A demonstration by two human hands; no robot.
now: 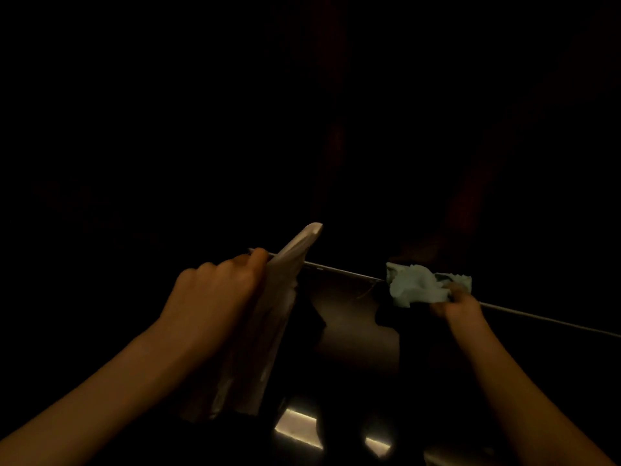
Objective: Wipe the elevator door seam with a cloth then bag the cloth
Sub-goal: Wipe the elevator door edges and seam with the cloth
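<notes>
The scene is very dark, so only the two hands and a strip of metal show clearly. The right hand [457, 306] has its grip pinched on a crumpled pale blue-green cloth [416, 284], the fingers curled round its near end. The cloth bunches out to the left of that grip and sits on the thin bright line of the door seam [339, 271], which runs under both hands from left to right; it seems to be pressed against it, though the gloom makes contact hard to confirm.

The left hand [215, 290] has its grip closed round a pale, flat-folded bag [279, 290]. One end pokes up beyond the knuckles, and the rest hangs down below the grip toward the person. The bag looks unopened, its mouth not spread.

Judging from this, the wiping stage is in hand: the cloth is on the seam, well apart from the bag. How much of the seam is already clean cannot be told. Bagging is wholly left: the bag must be opened and the cloth brought across from the right grip to the left and dropped in.
</notes>
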